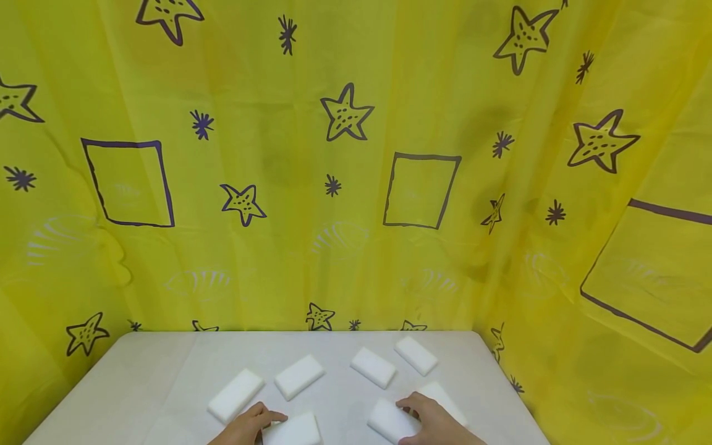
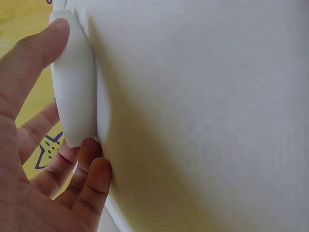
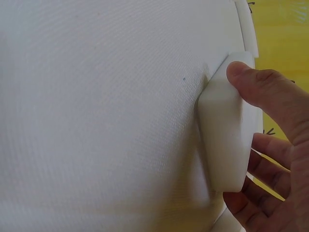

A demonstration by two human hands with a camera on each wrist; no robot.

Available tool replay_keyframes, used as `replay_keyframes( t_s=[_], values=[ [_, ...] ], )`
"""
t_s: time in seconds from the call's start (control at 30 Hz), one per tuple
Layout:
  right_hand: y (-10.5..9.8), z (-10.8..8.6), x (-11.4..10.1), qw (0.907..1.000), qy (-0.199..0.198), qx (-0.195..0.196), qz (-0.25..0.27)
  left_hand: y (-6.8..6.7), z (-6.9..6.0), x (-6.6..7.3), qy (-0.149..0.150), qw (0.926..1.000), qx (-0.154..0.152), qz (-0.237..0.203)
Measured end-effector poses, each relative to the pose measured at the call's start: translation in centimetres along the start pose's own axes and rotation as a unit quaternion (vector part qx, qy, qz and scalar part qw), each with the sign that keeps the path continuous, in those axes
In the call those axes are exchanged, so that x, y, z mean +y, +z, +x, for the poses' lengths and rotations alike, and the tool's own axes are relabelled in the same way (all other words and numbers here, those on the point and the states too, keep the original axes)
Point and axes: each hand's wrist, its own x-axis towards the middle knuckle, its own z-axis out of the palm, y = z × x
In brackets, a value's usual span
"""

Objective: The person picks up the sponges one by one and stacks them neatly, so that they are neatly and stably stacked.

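Near the front of the table, my left hand (image 1: 247,426) grips a white rectangular sponge (image 1: 296,429). In the left wrist view the thumb lies on one end of that sponge (image 2: 75,96), while fingertips meet its other end. To the right, my right hand (image 1: 436,423) holds a second white sponge (image 1: 389,421) across its ends. The right wrist view has the thumb on the top of this sponge (image 3: 224,135) and fingers at its lower end. Both held sponges are at or very close to the white tabletop; exact contact is hard to tell.
Several similar white sponges lie behind: one at left (image 1: 236,395), another at centre left (image 1: 299,376), others at centre right (image 1: 374,367), far right (image 1: 416,355) and beside the right hand (image 1: 445,398). Yellow patterned curtains (image 1: 289,259) border the white table (image 1: 139,377).
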Motion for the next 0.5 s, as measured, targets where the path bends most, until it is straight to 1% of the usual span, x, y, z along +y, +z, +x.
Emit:
replay_keyframes(
  t_s=[0.13, 0.33, 0.5],
  values=[
    [0.15, 0.0, -0.02, 0.9999, 0.009, 0.0, 0.005, -0.01, -0.02, 0.16, -0.019, 0.9997, -0.008, -0.012],
    [0.17, -0.17, -0.17, 0.9999, 0.009, 0.002, 0.01, -0.04, -0.03, 0.23, -0.023, 0.9996, -0.011, -0.014],
    [0.15, -0.36, -0.26, 0.9999, -0.006, 0.006, 0.007, -0.19, 0.03, 0.5, -0.032, 0.9991, -0.018, -0.023]
  ],
)
